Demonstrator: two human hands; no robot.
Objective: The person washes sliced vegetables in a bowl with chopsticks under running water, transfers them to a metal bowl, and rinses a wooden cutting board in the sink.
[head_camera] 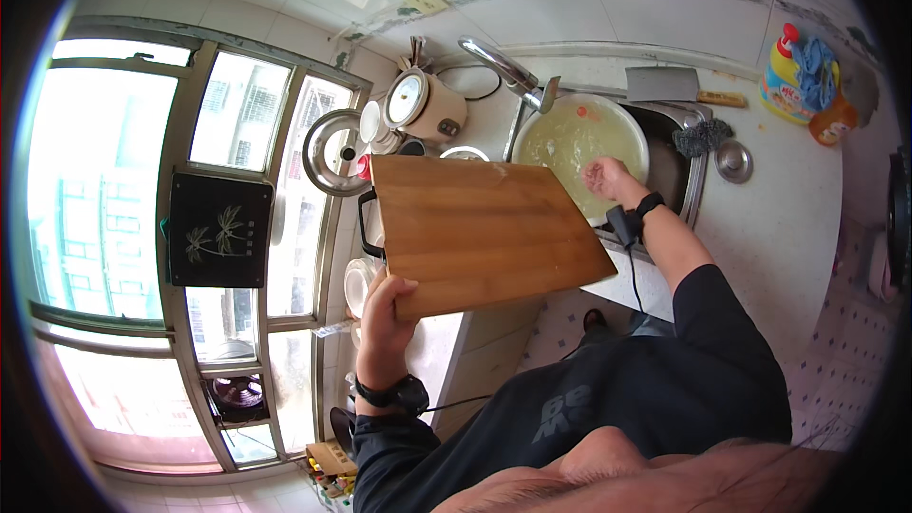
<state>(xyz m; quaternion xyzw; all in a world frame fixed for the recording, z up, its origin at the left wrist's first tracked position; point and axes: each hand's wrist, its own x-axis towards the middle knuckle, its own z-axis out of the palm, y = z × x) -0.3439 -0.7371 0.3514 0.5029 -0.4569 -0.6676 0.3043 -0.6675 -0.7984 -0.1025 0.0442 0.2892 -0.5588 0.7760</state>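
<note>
A wooden cutting board is tilted in front of me beside the sink, with a black handle on its left edge. My left hand grips its lower left corner, thumb on the upper face. Over the near right part of a white basin is my right hand, fingers curled; whether they enclose anything is unclear. Cloudy yellowish water fills the basin, which sits in a metal sink. Above its far rim reaches a chrome faucet.
A cleaver lies behind the sink. Right of it are a steel-wool scrubber, a metal lid, a yellow detergent bottle and a blue cloth. A rice cooker, stacked bowls and a pot lid stand left.
</note>
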